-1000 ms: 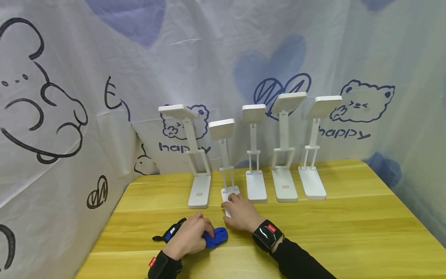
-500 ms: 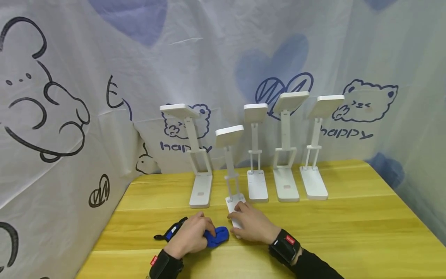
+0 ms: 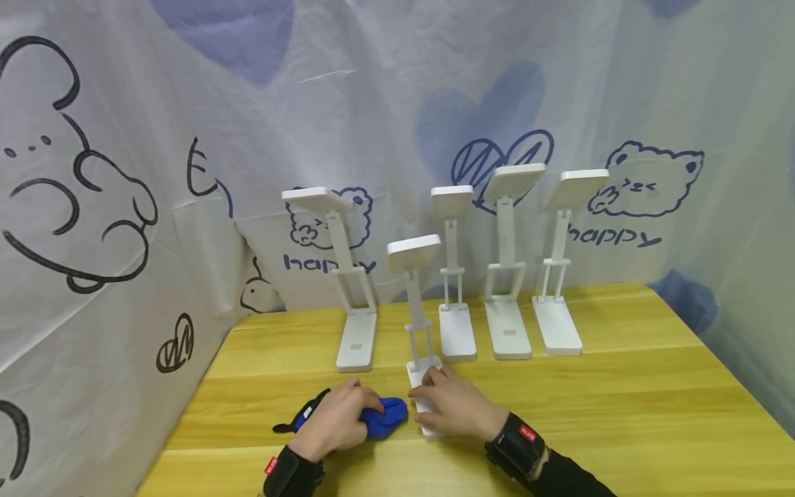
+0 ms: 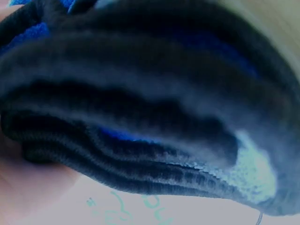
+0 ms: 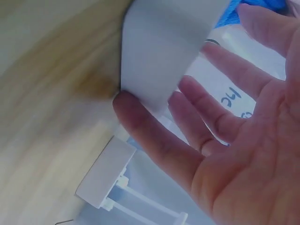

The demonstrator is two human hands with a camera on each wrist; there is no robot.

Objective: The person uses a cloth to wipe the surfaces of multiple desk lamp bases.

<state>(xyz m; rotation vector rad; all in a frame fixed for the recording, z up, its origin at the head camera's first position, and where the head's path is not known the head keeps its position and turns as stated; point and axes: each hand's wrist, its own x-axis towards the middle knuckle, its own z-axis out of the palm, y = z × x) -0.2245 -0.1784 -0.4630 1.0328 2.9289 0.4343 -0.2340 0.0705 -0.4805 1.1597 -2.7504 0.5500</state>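
My right hand (image 3: 461, 407) grips the flat base of a white folding desk lamp (image 3: 415, 257), which stands unfolded nearer to me than the other lamps. In the right wrist view the fingertips meet the edge of the lamp's base (image 5: 157, 51). Bunched under my left hand (image 3: 335, 420) is a blue cloth (image 3: 386, 418) with black edging, pinched in the fingers close to the table. Its folded dark ribbed border (image 4: 140, 89) fills most of the left wrist view, with a pale patch at one end.
Behind stand several more unfolded white desk lamps: one at the left (image 3: 356, 348) and others in a row to the right, including the rightmost lamp (image 3: 557, 328). A printed curtain (image 3: 385, 103) hangs behind and beside the yellow wooden table (image 3: 621, 414).
My right hand has brought the lamp toward me and slightly right, out of the row. The left hand has stayed nearly in place with the cloth.
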